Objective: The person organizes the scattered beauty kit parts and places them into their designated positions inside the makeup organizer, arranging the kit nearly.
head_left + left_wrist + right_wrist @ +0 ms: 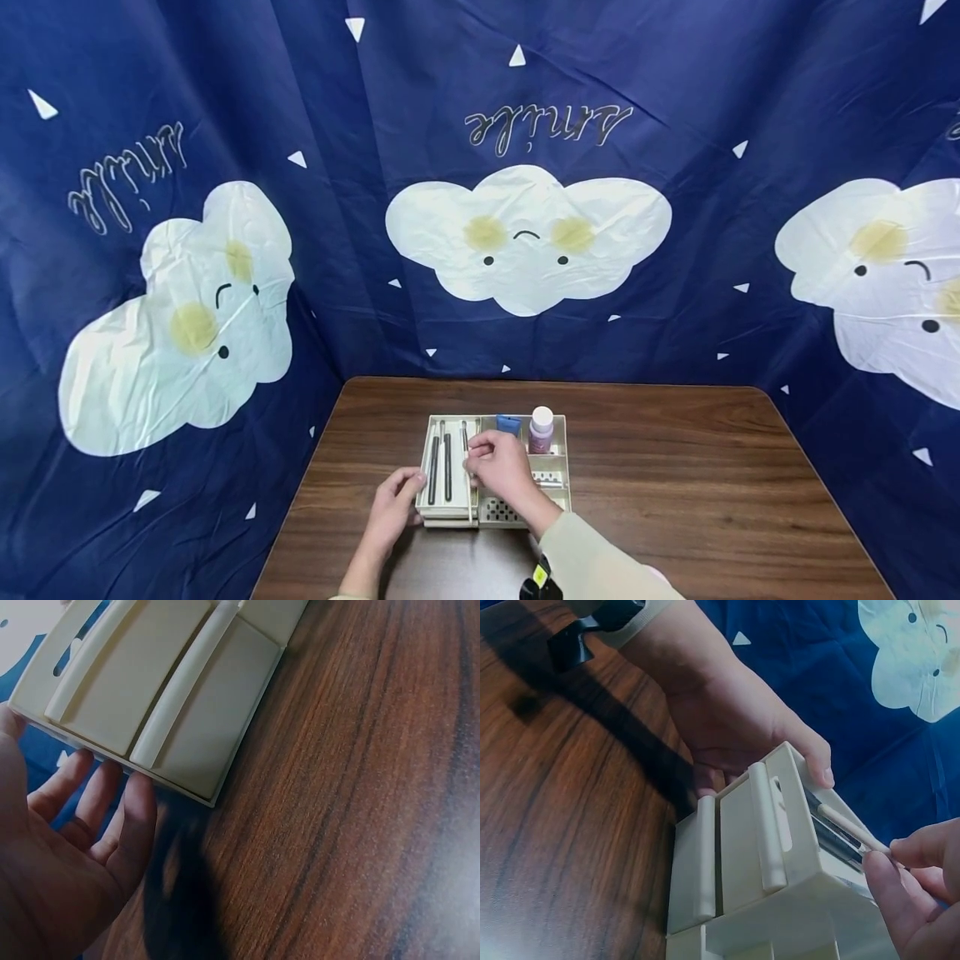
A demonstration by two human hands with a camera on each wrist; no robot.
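A cream storage organizer (567,475) with two front drawers (105,682) stands on the table. My left hand (392,508) grips its left side, thumb along the upper edge and fingers at the side wall. My right hand (501,468) is over the organizer's middle, pinching a thin pale-handled makeup brush (847,826) between thumb and fingers. The brush lies lengthwise at the right edge of the top tray. Two dark sticks (432,471) and another slim brush (441,430) lie in that tray. My right palm and forearm hide part of the organizer's right side.
In the right-hand compartments are a purple bottle (541,437) with a white cap and a blue tube (508,424). Lower down there are a white item (547,479) and a black-dotted piece (501,509). A blue curtain (525,350) hangs behind the wooden table (675,467).
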